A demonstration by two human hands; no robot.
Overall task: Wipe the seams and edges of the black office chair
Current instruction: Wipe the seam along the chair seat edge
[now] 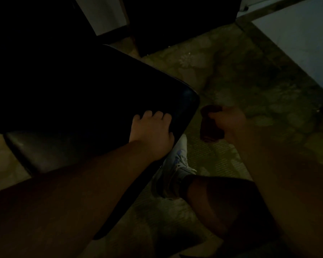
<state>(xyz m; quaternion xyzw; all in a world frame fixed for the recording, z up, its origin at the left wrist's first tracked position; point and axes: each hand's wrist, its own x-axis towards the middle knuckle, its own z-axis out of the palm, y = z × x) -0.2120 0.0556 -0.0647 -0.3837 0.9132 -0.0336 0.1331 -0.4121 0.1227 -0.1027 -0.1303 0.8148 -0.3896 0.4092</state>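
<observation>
Left hand (153,131) curls over the glossy black padded office chair's (86,86) corner edge, while right hand (229,121) clutches a crumpled dark reddish-brown cloth (209,125) just beside it.

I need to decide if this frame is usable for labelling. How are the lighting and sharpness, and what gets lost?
Head view: very dim with a greenish cast; the black office chair sinks into near-solid shadow, its seams unreadable. Only a faint sheen marks its corner. The left hand on the chair edge shows clearly; the right hand and its dark cloth are soft and murky. The white shoe stands out.

one chair (93,90), one cloth (210,125), one shoe (175,164)
</observation>
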